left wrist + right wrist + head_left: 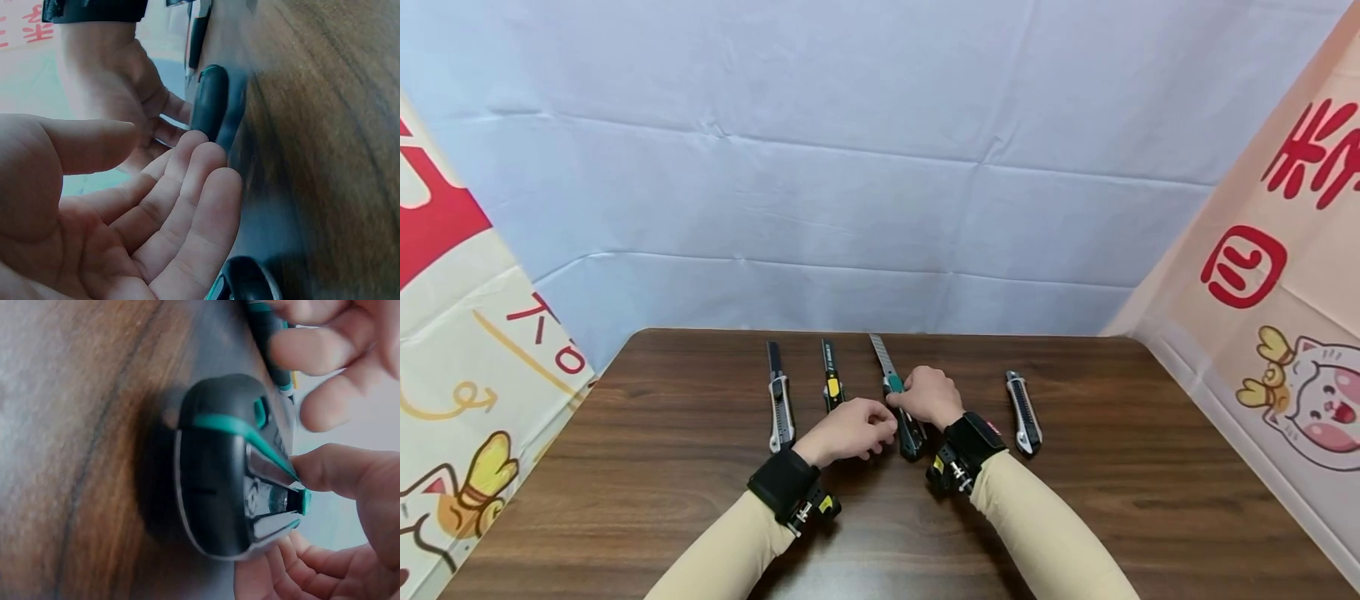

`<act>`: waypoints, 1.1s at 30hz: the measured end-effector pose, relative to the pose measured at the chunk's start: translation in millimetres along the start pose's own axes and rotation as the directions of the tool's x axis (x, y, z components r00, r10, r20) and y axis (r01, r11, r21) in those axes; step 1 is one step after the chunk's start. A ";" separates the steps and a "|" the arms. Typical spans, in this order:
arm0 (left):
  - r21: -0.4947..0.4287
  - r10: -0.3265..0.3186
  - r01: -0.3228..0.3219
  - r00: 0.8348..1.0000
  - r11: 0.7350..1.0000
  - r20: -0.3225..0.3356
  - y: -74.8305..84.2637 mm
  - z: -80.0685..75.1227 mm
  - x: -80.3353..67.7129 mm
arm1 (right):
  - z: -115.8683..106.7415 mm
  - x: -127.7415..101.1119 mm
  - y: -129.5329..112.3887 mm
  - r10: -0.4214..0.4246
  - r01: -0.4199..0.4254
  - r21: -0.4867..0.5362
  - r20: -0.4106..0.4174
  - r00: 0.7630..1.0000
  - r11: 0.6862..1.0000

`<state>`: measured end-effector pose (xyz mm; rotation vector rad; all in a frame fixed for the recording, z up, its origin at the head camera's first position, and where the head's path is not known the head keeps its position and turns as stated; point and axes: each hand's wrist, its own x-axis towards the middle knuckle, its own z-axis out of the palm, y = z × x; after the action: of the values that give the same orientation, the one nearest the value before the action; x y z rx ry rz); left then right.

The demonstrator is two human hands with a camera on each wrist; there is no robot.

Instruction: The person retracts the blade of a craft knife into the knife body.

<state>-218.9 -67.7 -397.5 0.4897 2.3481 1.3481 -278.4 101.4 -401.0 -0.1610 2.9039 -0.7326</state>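
Note:
A black and green utility knife [912, 437] lies on the table with its long segmented blade out, pointing away from me. My right hand [931, 395] pinches its handle from above; in the right wrist view the thumb [337, 467] and fingers [265, 572] sit on opposite sides of it. Left of that handle hovers my left hand [850, 429], fingers loosely bent and holding nothing, palm visible in the left wrist view. A black and yellow utility knife [832, 387] lies just beyond the left hand, its lower end hidden.
At the left lies a grey utility knife [781, 412] with a dark blade extended. Another grey and black utility knife [1024, 414], no long blade showing, rests to the right. The wooden table [625, 467] ends at a pale cloth backdrop [850, 208], with printed cloths at both sides.

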 end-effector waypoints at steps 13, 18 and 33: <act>-0.091 -0.049 0.053 0.998 0.994 0.046 5.2 17.4 5.7 | -19.8 -14.6 2.3 0.050 -0.044 0.117 -0.044 0.998 0.992; -0.174 -0.047 0.063 0.994 0.983 0.095 8.5 24.7 9.4 | -23.5 -18.0 3.6 0.072 -0.065 0.123 -0.053 0.996 0.990; -0.301 -0.047 0.068 0.996 0.951 0.078 4.9 35.1 15.3 | -30.7 -27.2 17.7 0.054 -0.076 0.390 0.067 0.996 0.918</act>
<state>-214.3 -32.1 -411.9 0.3654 2.0328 1.6009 -257.9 134.9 -379.7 -0.0383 2.6270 -1.2537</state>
